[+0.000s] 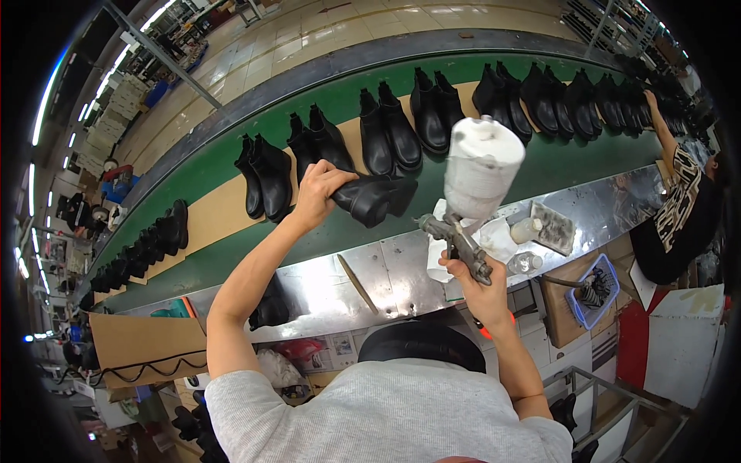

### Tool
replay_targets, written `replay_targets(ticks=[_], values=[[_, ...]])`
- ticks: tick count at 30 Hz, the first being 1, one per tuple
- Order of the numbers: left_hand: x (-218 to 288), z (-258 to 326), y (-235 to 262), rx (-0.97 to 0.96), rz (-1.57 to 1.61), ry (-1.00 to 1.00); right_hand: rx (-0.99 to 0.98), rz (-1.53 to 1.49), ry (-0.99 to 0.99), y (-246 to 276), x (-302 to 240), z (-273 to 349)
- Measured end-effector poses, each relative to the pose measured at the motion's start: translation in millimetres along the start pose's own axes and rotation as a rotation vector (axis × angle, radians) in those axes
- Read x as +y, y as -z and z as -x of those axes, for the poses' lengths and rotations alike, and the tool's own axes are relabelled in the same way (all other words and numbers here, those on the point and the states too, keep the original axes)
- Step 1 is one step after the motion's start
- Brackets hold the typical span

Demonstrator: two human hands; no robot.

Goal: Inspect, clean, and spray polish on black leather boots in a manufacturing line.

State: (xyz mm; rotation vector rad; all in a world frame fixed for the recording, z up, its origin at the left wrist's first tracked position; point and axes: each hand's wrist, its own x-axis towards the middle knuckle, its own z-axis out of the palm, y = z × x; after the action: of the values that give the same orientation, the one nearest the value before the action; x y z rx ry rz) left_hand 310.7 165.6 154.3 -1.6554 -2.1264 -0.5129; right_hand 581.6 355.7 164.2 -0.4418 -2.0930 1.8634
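Observation:
My left hand (312, 193) is closed round one end of a black leather boot (369, 202), which is tilted on its side above the green belt (297, 251). In my right hand (482, 293) is a spray gun (455, 239). A white, smeared cup (485, 170) tops the gun, and its nozzle end faces left toward the boot. Pairs of black boots (390, 131) stand upright on brown cardboard along the belt, just beyond my left hand. My fingers partly hide the boot's gripped end.
On the metal ledge (394, 274) lie a thin strip (356, 284), a small jar (526, 230), a clear bottle (526, 262) and a stained grey pad (552, 228). A blue basket (596, 292) stands lower right. Another person (675, 208) reaches over the belt at right.

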Motion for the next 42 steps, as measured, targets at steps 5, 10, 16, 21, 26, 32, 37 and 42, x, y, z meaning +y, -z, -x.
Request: replay_targets(ticks=[5,10,16,21,26,32,37,42], values=[[-9,31,-39,0.011,0.437,0.406,-0.034,-0.136,0.101,-8,-4,6],[-3,46,-63,0.066,0.622,0.502,-0.003,-0.013,0.117,-12,-11,-4],[0,51,-69,0.044,0.673,0.636,-0.098,-0.045,0.208,-15,-12,0],[0,62,-65,0.055,0.77,0.741,-0.098,0.057,0.095,-12,-12,3],[29,51,-41,-0.023,1.03,0.946,-0.01,0.063,0.051,-10,-2,4],[54,53,-26,-0.146,1.054,1.323,0.032,0.056,0.184,-23,-10,-2],[61,65,-19,-0.166,1.155,1.424,0.016,0.104,0.211,-31,-8,5],[68,71,-17,-0.123,1.126,1.45,-0.069,0.0,0.065,-35,-5,4]])
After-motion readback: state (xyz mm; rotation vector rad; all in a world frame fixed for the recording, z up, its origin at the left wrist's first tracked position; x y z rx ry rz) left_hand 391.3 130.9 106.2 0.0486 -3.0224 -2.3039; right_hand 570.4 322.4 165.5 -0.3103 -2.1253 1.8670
